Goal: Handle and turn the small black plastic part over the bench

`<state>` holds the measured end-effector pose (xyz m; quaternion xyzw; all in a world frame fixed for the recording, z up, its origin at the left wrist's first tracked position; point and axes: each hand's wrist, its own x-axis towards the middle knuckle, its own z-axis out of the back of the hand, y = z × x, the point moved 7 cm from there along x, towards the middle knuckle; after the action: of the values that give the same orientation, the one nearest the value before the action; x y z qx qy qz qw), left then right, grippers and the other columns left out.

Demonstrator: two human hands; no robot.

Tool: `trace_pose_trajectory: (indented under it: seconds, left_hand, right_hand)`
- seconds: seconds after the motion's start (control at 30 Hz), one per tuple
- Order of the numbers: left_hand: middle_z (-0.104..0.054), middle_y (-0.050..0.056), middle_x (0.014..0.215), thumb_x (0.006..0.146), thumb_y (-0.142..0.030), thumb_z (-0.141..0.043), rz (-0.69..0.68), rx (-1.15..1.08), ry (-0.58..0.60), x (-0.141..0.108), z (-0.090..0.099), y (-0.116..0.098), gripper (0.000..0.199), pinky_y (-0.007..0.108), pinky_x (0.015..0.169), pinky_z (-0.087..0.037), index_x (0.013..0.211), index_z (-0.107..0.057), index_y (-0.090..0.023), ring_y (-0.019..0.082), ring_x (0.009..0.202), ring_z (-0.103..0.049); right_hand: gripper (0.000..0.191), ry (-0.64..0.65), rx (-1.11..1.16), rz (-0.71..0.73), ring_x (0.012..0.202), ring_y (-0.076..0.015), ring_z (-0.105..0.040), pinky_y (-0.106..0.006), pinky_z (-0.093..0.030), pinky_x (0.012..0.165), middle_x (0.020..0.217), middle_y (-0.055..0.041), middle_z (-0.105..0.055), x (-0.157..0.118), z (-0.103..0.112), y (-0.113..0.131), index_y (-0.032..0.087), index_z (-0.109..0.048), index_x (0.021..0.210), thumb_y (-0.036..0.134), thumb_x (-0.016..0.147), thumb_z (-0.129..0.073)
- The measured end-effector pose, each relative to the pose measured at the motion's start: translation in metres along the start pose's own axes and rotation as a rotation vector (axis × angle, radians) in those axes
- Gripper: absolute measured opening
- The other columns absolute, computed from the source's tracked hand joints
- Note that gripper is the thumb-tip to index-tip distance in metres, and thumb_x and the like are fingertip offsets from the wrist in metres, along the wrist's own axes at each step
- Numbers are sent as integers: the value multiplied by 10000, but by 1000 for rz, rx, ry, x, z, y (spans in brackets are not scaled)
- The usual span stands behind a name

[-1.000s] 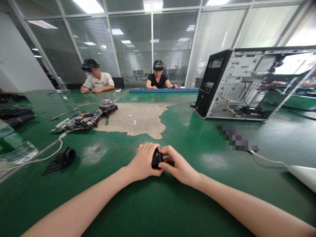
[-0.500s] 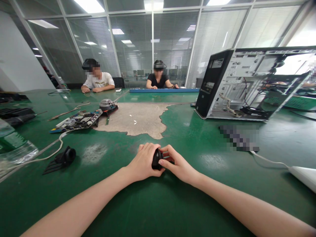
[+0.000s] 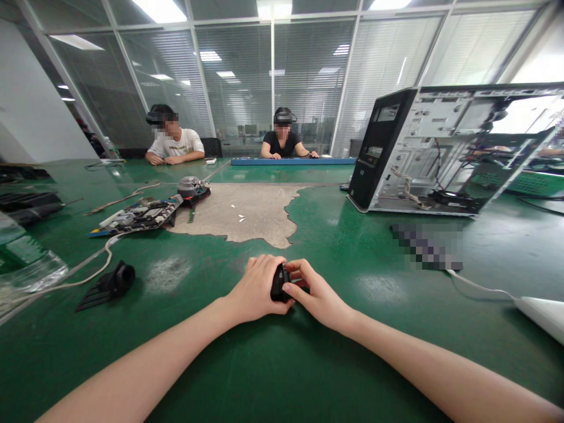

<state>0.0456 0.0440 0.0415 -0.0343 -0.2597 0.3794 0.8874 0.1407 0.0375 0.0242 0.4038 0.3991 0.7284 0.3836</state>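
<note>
A small black object (image 3: 278, 284) is between my two hands, just above or on the green table (image 3: 247, 370). My left hand (image 3: 259, 288) wraps round it from the left, fingers over the top and thumb below. From the right, my right hand (image 3: 315, 291) pinches its right side between thumb and fingers. Much of the object is hidden by the fingers, so its full shape does not show. To the left of my left hand, a black plastic part with a round ring (image 3: 118, 281) lies on the table.
An open computer case (image 3: 374, 153) stands at the right, with a white device (image 3: 544, 314) nearer. A circuit board (image 3: 138, 216), a metal-topped part (image 3: 192, 188) and a water bottle (image 3: 30, 258) are at the left. Two people sit across the table behind a bare tan patch (image 3: 247, 211).
</note>
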Motion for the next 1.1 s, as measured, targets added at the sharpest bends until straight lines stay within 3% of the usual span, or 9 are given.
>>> trace_pose_trajectory:
  seconds: [0.27, 0.4, 0.6, 0.87, 1.0, 1.1]
  left_hand:
    - [-496, 59, 957, 555, -326, -616, -4, 6, 24, -1, -1, 1, 593, 362, 753, -317, 1074, -373, -175, 235, 881, -453]
    - [-498, 57, 954, 569, -339, -619, -8, 5, 10, 0, 0, 0, 587, 361, 752, -317, 1073, -369, -171, 232, 880, -456]
    - [-495, 55, 942, 595, -354, -608, -7, 7, 10, 0, 0, 0, 555, 355, 744, -315, 1068, -379, -177, 227, 871, -454]
    - [-491, 56, 959, 555, -330, -622, -6, 10, 35, -1, -2, 2, 604, 352, 748, -312, 1078, -367, -170, 229, 881, -451]
    - [-494, 56, 960, 574, -340, -613, -7, 8, 11, -1, 0, 1, 586, 349, 750, -309, 1078, -369, -169, 225, 882, -453]
    - [-499, 50, 941, 586, -348, -607, -3, 5, 10, 0, 0, 0, 557, 344, 737, -311, 1067, -384, -176, 222, 866, -457]
  right_hand:
    - [253, 0, -68, 137, 952, -167, -484, -331, -478, 799, 1009, -38, -485, -5, 0, 9, 226, -449, 1010, 196, 772, -531]
    - [171, -29, -48, 95, 889, -151, -521, -327, -479, 789, 946, -27, -502, -3, 2, 5, 217, -458, 966, 204, 799, -496]
    - [244, -17, -12, -12, 909, -162, -527, -331, -491, 764, 999, -49, -507, -1, 1, 0, 205, -433, 1024, 201, 791, -503]
    - [286, 8, -68, 97, 960, -161, -496, -311, -485, 793, 995, -34, -490, -6, 0, 6, 217, -453, 1015, 192, 752, -561]
    - [177, -7, -11, 33, 862, -140, -545, -309, -486, 762, 935, -24, -509, -3, 0, 3, 202, -457, 967, 213, 796, -502]
    - [214, -18, 27, -32, 870, -150, -545, -316, -490, 747, 955, -34, -513, -1, 1, -1, 198, -438, 987, 206, 786, -511]
